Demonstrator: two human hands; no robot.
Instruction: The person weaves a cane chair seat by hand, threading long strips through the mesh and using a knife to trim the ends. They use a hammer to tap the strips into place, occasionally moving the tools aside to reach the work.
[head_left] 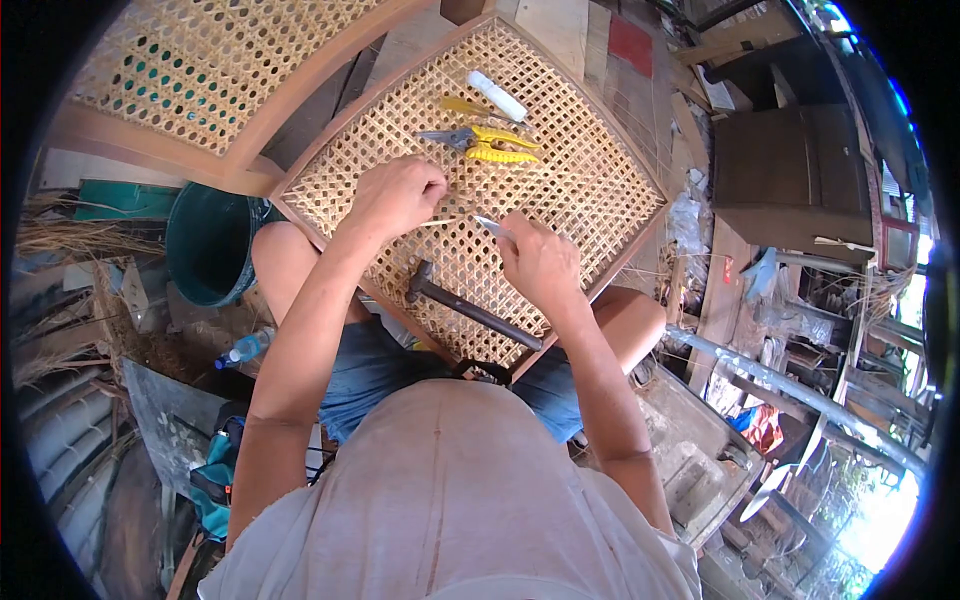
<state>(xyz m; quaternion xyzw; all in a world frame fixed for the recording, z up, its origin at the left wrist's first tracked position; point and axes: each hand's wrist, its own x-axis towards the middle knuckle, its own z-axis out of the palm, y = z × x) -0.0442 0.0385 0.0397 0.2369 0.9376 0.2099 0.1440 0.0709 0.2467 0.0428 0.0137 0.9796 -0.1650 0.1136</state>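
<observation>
While the right hand grasps a pointed silver metal blade over the middle of a wood-framed woven cane panel, the left hand curls beside a thin pale strip; whether that grip holds it, I can't tell. Yellow-handled pruning shears lie toward the panel's far corner, a dark hammer toward its near one.

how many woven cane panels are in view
2: one panel under the hammer, another panel at upper left, cut off by the picture's edge. Others may be hidden.
</observation>
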